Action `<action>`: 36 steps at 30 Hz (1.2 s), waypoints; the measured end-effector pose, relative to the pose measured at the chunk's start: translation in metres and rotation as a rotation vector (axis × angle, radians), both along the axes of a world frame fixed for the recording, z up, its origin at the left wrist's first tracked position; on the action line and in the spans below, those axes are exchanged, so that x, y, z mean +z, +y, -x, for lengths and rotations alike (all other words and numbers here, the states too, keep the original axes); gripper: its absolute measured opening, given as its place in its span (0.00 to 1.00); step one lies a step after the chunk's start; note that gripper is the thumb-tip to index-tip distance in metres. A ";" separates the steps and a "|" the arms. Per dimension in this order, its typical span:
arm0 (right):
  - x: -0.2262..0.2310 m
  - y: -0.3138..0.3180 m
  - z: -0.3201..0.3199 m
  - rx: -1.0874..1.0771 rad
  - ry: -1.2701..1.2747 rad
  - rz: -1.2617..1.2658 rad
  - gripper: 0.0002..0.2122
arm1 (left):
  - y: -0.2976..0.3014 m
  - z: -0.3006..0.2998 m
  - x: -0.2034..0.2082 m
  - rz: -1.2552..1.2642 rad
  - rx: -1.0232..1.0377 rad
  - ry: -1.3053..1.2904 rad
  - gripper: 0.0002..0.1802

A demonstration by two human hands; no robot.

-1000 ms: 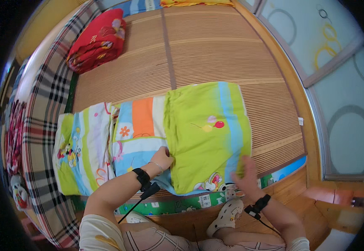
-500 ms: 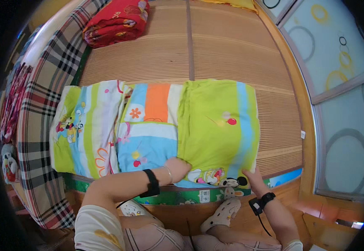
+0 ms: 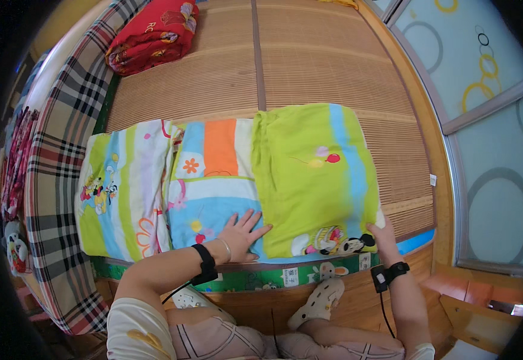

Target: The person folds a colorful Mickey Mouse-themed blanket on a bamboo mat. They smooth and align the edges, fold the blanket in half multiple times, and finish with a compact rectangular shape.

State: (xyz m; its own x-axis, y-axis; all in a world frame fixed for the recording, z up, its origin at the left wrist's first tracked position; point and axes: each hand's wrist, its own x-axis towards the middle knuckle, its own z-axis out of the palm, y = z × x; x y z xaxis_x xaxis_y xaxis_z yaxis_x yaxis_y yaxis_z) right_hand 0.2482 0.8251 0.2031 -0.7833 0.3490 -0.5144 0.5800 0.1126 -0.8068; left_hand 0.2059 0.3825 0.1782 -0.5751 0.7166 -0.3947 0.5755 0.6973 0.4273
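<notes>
A colourful cartoon-printed quilt (image 3: 309,186) lies in front of me, both ends folded in toward the middle. Its right flap is lime green with a light blue stripe; the left flap is striped, and a blue, orange and white middle part shows between them. My left hand (image 3: 240,237) rests flat on the blue middle part, fingers spread, fingertips by the green flap's edge. At the near right corner of that flap, my right hand (image 3: 385,238) grips the edge, its fingers partly hidden by the cloth.
The quilt lies on a brown bamboo mat (image 3: 309,66). A red folded bundle of bedding (image 3: 153,39) sits at the far left. Plaid fabric (image 3: 63,156) lines the left side. Frosted sliding doors (image 3: 495,174) stand at the right. A green printed strip (image 3: 243,280) runs along the near edge.
My left hand has let go of the green flap's near edge and spread out on the blue part. The right hand has moved slightly right and up with the corner.
</notes>
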 end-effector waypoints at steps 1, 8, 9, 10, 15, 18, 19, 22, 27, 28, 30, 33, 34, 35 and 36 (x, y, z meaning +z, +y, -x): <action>0.003 0.010 0.004 -0.032 0.020 -0.043 0.22 | -0.004 0.005 -0.003 -0.061 -0.014 0.031 0.53; -0.017 0.110 -0.016 -0.217 0.165 -0.197 0.22 | -0.010 0.021 0.003 0.178 0.366 0.180 0.52; -0.021 0.127 -0.021 -0.221 0.119 -0.262 0.23 | -0.023 0.022 0.007 0.130 0.420 0.150 0.51; -0.022 0.142 -0.023 -0.222 0.134 -0.284 0.24 | -0.040 0.022 0.011 0.079 0.408 0.155 0.51; -0.013 0.134 0.029 0.053 0.022 -1.276 0.22 | -0.120 0.013 0.028 0.126 0.418 0.221 0.49; -0.006 0.038 0.095 0.431 0.471 -1.155 0.22 | -0.174 -0.006 0.043 0.197 0.662 0.176 0.51; -0.004 -0.005 0.114 0.592 0.487 -1.023 0.22 | -0.192 -0.014 0.045 0.211 0.775 0.160 0.51; -0.008 -0.151 0.145 0.841 0.030 -0.246 0.24 | -0.244 -0.052 0.036 0.305 1.074 0.208 0.52; -0.021 -0.333 0.118 1.023 -0.373 -0.146 0.41 | -0.295 -0.146 -0.023 0.084 1.727 0.324 0.48; -0.024 -0.353 0.109 0.959 -0.390 -0.103 0.40 | -0.295 -0.161 -0.033 -0.033 1.852 0.215 0.46; -0.032 -0.382 0.091 0.828 -0.432 0.026 0.37 | -0.292 -0.180 -0.045 -0.460 2.133 -0.167 0.43; -0.043 -0.405 0.070 0.725 -0.360 0.284 0.35 | -0.271 -0.183 -0.053 -1.299 2.256 -0.870 0.35; -0.046 -0.410 0.067 0.665 -0.348 0.357 0.31 | -0.264 -0.181 -0.055 -1.531 2.187 -0.974 0.31; -0.048 -0.414 0.065 0.669 -0.260 0.472 0.28 | -0.257 -0.175 -0.058 -1.541 2.153 -1.000 0.29; -0.048 -0.418 0.064 0.646 -0.272 0.457 0.26 | -0.252 -0.169 -0.062 -1.592 2.096 -1.015 0.27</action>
State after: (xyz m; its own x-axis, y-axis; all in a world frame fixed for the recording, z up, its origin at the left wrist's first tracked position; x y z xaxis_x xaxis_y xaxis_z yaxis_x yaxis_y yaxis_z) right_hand 0.1839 0.4066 0.1546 -0.5855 -0.4151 -0.6963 0.6947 0.1856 -0.6949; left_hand 0.3744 0.1305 0.1164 -0.5403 -0.1307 -0.8313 -0.3274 -0.8774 0.3507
